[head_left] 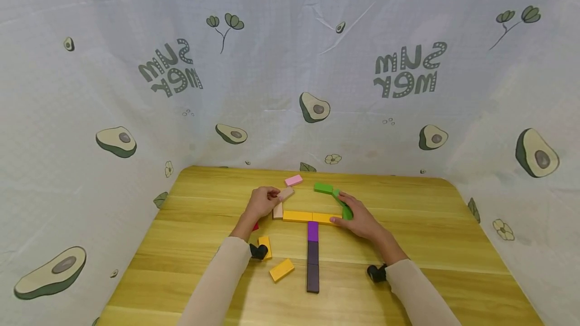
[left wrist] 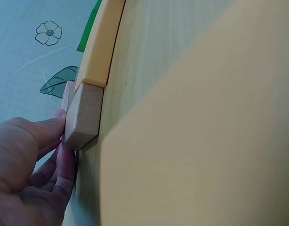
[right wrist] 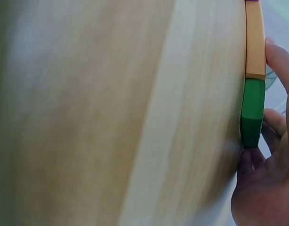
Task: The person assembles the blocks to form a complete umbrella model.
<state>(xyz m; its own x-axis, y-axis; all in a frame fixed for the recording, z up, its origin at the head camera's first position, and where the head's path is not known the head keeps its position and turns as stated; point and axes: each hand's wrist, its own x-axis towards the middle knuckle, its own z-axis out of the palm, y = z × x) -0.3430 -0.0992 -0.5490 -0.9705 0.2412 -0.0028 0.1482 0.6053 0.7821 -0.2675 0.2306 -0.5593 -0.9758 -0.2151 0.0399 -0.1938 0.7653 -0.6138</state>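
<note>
My left hand [head_left: 262, 202] has its thumb and fingertips around the end of a beige block [left wrist: 88, 113]. A second beige block [head_left: 287, 193] slants away beyond those fingers. Two yellow blocks [head_left: 297, 216] lie end to end, running right from the beige one. My right hand [head_left: 360, 218] spreads at the other end, thumb against the right yellow block [right wrist: 255, 40] and fingers along a green block [right wrist: 252, 110]. More green [head_left: 323, 188] continues up and left of it, partly covered by the hand. Below the yellow row, a purple block [head_left: 313, 231] and two dark blocks [head_left: 313, 260] form a straight column.
A pink block [head_left: 293, 180] lies at the back of the wooden table [head_left: 204, 195]. Two loose yellow blocks [head_left: 282, 270] are at the front left, and a red block [head_left: 256, 226] is mostly hidden by the left wrist. A printed curtain [head_left: 272, 64] hangs around the table.
</note>
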